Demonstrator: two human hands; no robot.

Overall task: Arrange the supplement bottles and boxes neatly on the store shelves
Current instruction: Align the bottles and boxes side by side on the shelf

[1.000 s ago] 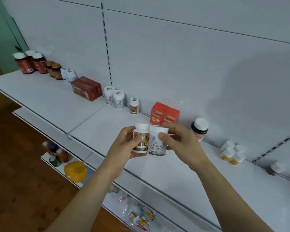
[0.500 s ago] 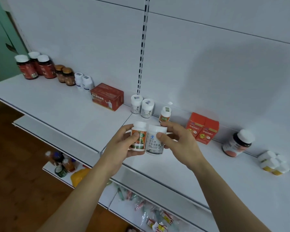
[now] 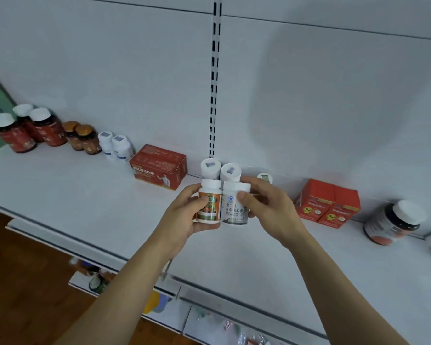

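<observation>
My left hand (image 3: 182, 220) grips a small orange-labelled bottle (image 3: 210, 202) with a white cap. Pressed against its right side is a white bottle (image 3: 234, 207) with dark print, which my right hand (image 3: 269, 207) holds with thumb in front and fingers over the cap. Both are raised above the white shelf (image 3: 85, 195). Just behind them two white bottles (image 3: 220, 169) stand at the back wall, and a small bottle (image 3: 265, 178) peeks out behind my right fingers.
Along the back wall from the left stand three red bottles (image 3: 30, 130), two amber bottles (image 3: 82, 138), two white bottles (image 3: 115, 146) and a red box (image 3: 158, 166). To the right are two orange-red boxes (image 3: 329, 202) and a tilted dark bottle (image 3: 393, 221). Lower shelves (image 3: 209, 322) hold small items.
The view has swung left, so the shelf items have slid right in frame. Both hands keep the two bottles side by side, now closer to the two white bottles at the wall.
</observation>
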